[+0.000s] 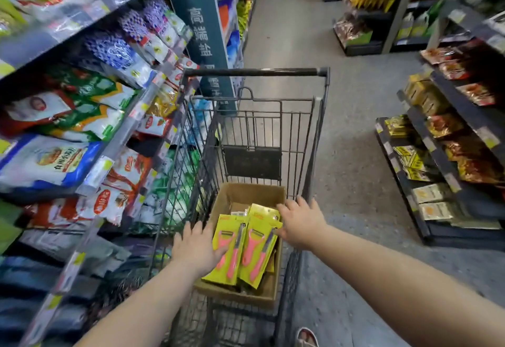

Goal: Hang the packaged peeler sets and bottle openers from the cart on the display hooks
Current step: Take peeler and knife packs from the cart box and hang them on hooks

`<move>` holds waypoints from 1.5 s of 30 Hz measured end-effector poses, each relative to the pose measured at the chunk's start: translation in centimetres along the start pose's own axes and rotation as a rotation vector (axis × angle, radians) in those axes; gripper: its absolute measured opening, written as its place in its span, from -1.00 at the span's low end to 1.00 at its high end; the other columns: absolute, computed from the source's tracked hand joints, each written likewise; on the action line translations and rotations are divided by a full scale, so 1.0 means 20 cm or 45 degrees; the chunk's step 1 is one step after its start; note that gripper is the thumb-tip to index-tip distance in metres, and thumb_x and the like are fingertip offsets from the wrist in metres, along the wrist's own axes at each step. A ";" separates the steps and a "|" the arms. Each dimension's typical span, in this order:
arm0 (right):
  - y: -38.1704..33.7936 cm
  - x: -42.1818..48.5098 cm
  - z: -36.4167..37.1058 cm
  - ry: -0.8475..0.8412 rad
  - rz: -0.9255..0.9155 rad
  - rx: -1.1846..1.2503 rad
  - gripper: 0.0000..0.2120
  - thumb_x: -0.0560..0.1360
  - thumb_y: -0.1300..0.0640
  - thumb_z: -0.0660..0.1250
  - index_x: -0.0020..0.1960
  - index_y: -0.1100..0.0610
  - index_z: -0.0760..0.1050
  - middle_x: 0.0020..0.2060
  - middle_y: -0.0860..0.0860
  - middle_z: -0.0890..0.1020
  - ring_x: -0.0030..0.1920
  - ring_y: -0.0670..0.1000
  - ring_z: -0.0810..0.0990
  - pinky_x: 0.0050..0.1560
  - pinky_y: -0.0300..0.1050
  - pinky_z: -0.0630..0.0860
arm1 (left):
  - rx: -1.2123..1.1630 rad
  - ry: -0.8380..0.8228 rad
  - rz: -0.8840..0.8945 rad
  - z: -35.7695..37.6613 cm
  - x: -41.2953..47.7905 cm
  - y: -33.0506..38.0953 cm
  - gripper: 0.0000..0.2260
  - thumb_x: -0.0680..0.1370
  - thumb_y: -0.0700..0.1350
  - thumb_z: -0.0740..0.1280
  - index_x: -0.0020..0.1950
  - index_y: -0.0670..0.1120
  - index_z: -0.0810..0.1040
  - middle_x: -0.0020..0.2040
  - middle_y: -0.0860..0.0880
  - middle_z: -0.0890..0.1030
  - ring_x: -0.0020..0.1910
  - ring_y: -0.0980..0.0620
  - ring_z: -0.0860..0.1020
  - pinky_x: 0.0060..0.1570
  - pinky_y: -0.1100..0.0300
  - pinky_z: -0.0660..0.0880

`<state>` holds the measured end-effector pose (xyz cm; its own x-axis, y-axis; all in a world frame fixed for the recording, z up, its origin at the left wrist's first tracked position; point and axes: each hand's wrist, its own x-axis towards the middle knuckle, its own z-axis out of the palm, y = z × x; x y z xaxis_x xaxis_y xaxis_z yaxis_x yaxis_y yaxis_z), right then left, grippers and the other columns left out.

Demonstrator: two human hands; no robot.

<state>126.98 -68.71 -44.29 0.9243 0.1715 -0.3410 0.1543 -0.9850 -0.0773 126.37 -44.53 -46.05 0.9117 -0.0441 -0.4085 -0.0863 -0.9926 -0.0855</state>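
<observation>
Step in hand: pickup. The left hand (195, 249) rests on the left edge of the yellow peeler sets (247, 248), grip open, fingers spread. The packs lie stacked in a cardboard box (246, 193) inside the cart (322, 133). The right hand (300, 222) touches their right edge, grip also open. Next move, as judged: close on one pack and lift it clear; no display hooks are in view

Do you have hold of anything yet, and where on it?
Cannot tell. The left hand lies on the left edge of the peeler sets in the box, the right hand touches their upper right corner, fingers spread; no clear grip.
</observation>
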 end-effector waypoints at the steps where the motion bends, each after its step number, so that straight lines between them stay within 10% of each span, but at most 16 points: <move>1: 0.00 0.05 0.03 -0.029 -0.008 -0.003 -0.33 0.50 -0.27 0.13 0.48 0.06 0.12 0.44 0.10 0.24 0.47 0.21 0.09 0.41 0.30 0.03 | -0.007 -0.039 -0.011 0.03 0.02 0.00 -0.25 0.50 0.36 0.07 0.54 -0.02 0.00 0.56 -0.09 0.08 0.53 -0.18 -0.02 0.44 -0.18 0.06; 11: -0.08 0.41 0.35 -0.308 -0.028 -0.022 -0.34 0.55 -0.23 0.06 0.51 0.08 0.00 0.51 0.12 0.07 0.50 0.22 -0.06 0.41 0.31 -0.01 | -0.034 -0.235 -0.018 0.36 0.35 -0.11 -0.25 0.51 0.34 0.07 0.55 -0.05 -0.02 0.56 -0.11 0.06 0.53 -0.19 -0.03 0.45 -0.14 0.06; 23: -0.27 0.68 0.97 -0.551 0.423 0.613 -0.31 0.54 -0.08 0.20 0.52 0.09 -0.05 0.46 0.11 0.16 0.35 0.21 0.31 0.29 0.11 0.37 | -0.228 -0.441 0.040 0.87 0.82 -0.16 -0.25 0.47 0.25 0.26 0.52 -0.08 0.07 0.49 -0.14 0.23 0.48 -0.14 0.17 0.37 -0.05 0.20; 35: -0.42 0.72 1.26 -0.212 1.186 1.282 -0.28 0.49 0.12 0.27 0.49 0.07 -0.09 0.34 0.19 0.35 0.15 0.22 0.51 0.09 0.04 0.45 | -0.792 -0.358 -0.358 1.12 1.00 -0.07 -0.13 0.38 0.18 0.44 0.52 -0.13 0.11 0.48 -0.14 0.23 0.44 -0.19 0.20 0.39 -0.08 0.22; 40: -0.41 0.68 1.27 0.024 1.175 1.360 -0.49 0.50 0.13 0.31 0.32 0.04 0.11 0.10 0.13 0.57 -0.11 0.10 0.55 -0.07 -0.03 0.49 | -0.819 -0.317 -0.397 1.13 1.01 -0.05 -0.39 0.40 0.08 0.45 0.38 -0.05 0.36 0.39 -0.16 0.30 0.37 -0.19 0.28 0.31 0.00 0.28; 45: -0.42 0.68 1.26 0.122 1.109 1.432 -0.24 0.49 0.11 0.34 0.49 -0.01 -0.07 0.04 0.00 0.54 -0.08 0.06 0.61 -0.06 0.01 0.54 | -0.996 -0.349 -0.381 1.13 1.01 -0.05 -0.44 0.37 0.02 0.51 0.31 0.01 0.38 0.35 -0.13 0.38 0.31 -0.16 0.39 0.26 -0.05 0.39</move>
<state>129.42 -57.72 -71.82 0.6048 -0.5175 -0.6053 -0.7790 -0.2265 -0.5848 135.75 -41.95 -74.68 0.7150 0.1590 -0.6808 0.5319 -0.7556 0.3822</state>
